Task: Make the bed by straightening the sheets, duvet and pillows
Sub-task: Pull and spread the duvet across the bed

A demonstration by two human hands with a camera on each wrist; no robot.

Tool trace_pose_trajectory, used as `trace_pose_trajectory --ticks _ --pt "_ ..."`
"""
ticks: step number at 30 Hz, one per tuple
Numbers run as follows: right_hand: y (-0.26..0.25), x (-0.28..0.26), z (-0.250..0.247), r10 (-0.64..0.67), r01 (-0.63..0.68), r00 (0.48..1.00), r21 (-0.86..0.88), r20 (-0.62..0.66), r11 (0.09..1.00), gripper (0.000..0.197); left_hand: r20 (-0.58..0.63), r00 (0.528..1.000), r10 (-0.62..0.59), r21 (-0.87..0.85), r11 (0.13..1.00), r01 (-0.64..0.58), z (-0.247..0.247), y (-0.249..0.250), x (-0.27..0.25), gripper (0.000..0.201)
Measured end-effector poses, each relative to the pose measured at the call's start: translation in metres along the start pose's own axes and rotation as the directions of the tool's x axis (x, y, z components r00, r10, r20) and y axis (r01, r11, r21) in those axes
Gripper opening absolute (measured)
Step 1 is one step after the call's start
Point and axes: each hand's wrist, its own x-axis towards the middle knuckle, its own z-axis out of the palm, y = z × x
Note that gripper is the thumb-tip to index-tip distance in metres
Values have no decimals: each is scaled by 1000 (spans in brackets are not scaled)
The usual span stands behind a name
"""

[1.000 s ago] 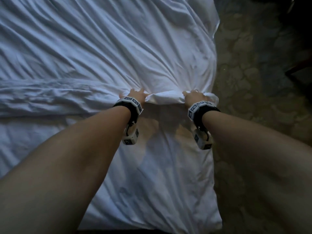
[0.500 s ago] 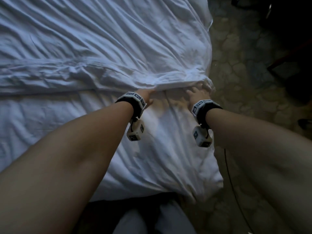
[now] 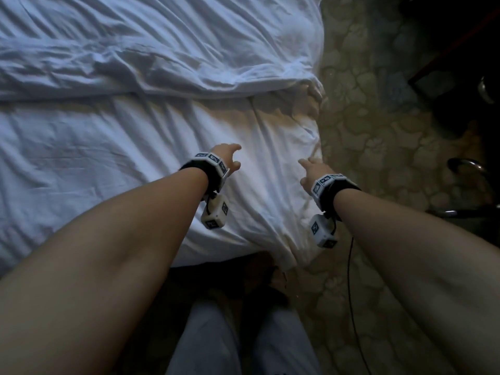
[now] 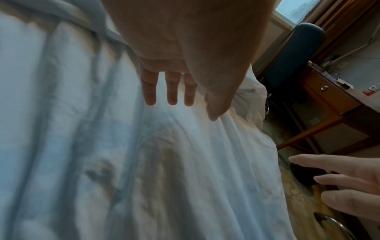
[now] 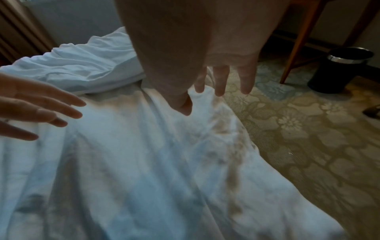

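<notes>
Head view: a rumpled white duvet [image 3: 151,47] lies across the far part of the bed, its bunched near edge running left to right, well beyond both hands. Nearer, the creased white bottom sheet [image 3: 94,147] covers the mattress and drapes over the corner by the person's legs. The left hand [image 3: 230,158] hangs above the sheet with loose, parted fingers and holds nothing. The right hand [image 3: 311,169] hangs over the bed's right edge, also spread and empty. One duvet, one sheet, two hands; no pillow is in sight. The duvet's right-hand end is straight ahead of the right hand, which I judge the nearer of the two to it, so the next reach goes forward along the bed's side. A patterned beige carpet [image 3: 378,131] lies to the right.

Left wrist view: the left hand's fingers [image 4: 171,91] point straight out, apart, above the sheet's long folds, touching nothing that I can tell. The right hand's fingers enter at the lower right, likewise straight. One dark blue padded chair [image 4: 292,53] and one wooden desk [image 4: 329,97] stand beyond the bed.

Right wrist view: the right hand's fingers [image 5: 221,81] hang spread over the sheet's edge, empty. The duvet's heaped end lies ahead and to the left. One black waste bin with a metal rim [image 5: 339,71] stands on the carpet.
</notes>
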Motion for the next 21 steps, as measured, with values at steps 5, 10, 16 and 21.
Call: trace_pose_trajectory --ticks 5,10,16,21 --pt "35 -19 54 -16 16 999 12 38 1000 61 35 999 -24 4 1000 24 61 13 -21 60" --pt "73 -31 105 -2 -1 997 44 75 999 67 1 996 -91 -15 996 91 121 30 -43 69" --pt "117 -42 164 -9 -5 997 186 74 983 72 6 992 -124 15 992 124 192 62 -69 90" --pt "137 -40 209 -30 0 996 328 88 945 101 41 986 -159 49 986 157 240 67 -78 108"
